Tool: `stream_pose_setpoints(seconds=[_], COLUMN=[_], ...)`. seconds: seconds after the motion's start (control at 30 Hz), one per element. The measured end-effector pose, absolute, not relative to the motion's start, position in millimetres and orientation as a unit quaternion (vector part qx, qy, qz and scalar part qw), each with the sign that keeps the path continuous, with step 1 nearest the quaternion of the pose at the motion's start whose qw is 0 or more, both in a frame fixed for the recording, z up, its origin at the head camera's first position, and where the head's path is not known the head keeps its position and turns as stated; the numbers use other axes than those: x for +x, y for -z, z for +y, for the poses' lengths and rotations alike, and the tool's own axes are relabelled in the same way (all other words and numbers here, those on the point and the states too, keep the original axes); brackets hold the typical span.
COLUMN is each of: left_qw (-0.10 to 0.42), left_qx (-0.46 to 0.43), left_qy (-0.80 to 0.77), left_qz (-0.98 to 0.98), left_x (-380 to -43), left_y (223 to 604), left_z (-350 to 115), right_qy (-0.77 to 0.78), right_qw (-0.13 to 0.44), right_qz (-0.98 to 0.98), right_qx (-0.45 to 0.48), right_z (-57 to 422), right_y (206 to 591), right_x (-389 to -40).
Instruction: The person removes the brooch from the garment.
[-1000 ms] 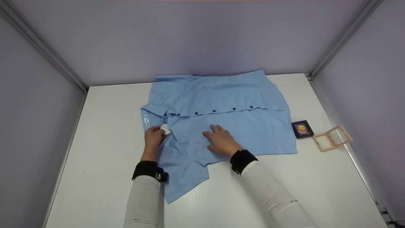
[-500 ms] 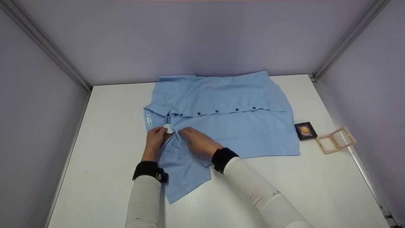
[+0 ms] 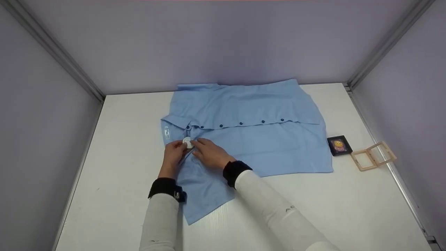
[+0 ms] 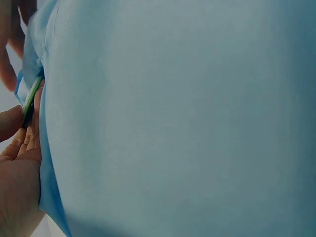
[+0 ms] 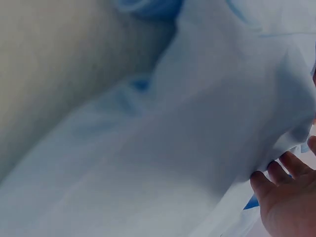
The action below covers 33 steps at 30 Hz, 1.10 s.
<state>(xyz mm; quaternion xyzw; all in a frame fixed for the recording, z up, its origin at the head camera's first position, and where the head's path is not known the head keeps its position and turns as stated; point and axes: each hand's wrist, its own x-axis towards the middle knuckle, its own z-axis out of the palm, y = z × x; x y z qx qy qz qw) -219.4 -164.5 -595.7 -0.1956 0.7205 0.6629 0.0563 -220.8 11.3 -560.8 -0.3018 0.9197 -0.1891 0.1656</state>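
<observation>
A light-blue button shirt (image 3: 244, 104) lies spread on the table, its dark buttons in a row across the middle. Near the collar, my left hand (image 3: 173, 153) pinches a small white round disc (image 3: 187, 142) between thumb and fingers. In the left wrist view that disc (image 4: 31, 101) appears edge-on, with a pale green rim, a dark side and shirt cloth beside it. My right hand (image 3: 212, 154) lies over the shirt, fingertips close to the disc's right edge. The right wrist view shows its fingers (image 5: 291, 165) loosely bent against the cloth. Whether they touch the disc is unclear.
Right of the shirt lie a small black square box (image 3: 339, 145) with a colourful picture and an opened, hinged wooden frame (image 3: 364, 160). The frame reaches the table's right edge. Grey-purple panels (image 3: 223, 42) enclose the white table (image 3: 115, 157) at the back and sides.
My right hand has moved left across the shirt, from its middle to beside the disc. My left hand keeps hold of the disc. The whole view has shifted slightly.
</observation>
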Motion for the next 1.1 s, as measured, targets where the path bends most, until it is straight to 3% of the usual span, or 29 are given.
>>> stream_pose_setpoints(seconds=[0.57, 1.1], left_qw=[0.07, 0.077], left_qx=[-0.189, -0.153], left_qy=[-0.661, -0.632], left_qz=[0.723, 0.756], left_x=[-219, -217], left_y=[593, 590], left_z=[-165, -168], right_qy=[0.133, 0.136], right_qw=[0.142, 0.166], right_qz=[0.94, 0.942], right_qx=[-0.279, -0.258], right_z=[3, -1], right_y=[562, 560], right_x=[-219, -219])
